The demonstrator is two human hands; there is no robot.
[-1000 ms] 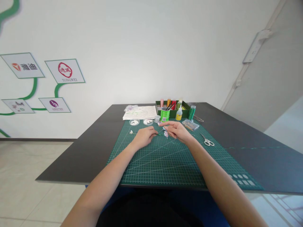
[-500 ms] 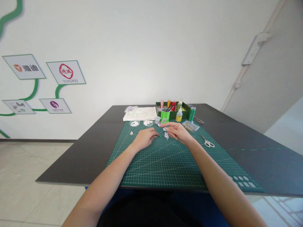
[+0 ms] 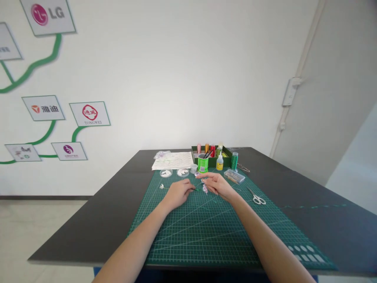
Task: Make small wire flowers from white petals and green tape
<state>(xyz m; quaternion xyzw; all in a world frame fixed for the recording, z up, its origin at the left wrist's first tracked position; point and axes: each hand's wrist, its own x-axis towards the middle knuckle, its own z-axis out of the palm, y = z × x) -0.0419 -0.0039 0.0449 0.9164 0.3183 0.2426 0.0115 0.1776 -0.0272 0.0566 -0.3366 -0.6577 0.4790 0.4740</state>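
Note:
My left hand [image 3: 178, 193] is closed, its fingers pinched round a thin flower stem [image 3: 166, 188]. The stem's white flower [image 3: 161, 186] points out to the left, and a short green end [image 3: 197, 190] shows past the fingertips on the right. My right hand [image 3: 217, 184] hovers just right of that end, index finger stretched to the left, thumb and other fingers curled together. Whatever they pinch is too small to make out. A pale purple flower piece [image 3: 205, 188] lies on the green cutting mat [image 3: 203, 236] between the hands.
Behind the hands stand two dishes of white pieces [image 3: 166, 173], a green can [image 3: 203, 163] with tools, a glue bottle [image 3: 219, 162] and a box of thread spools [image 3: 228, 161]. White scissors [image 3: 258, 199], a clear case [image 3: 235, 176] and a green spool [image 3: 234, 160] are on the right.
The camera view has tilted up, so the table sits lower in the picture. Both hands keep nearly the same place and pose over the mat.

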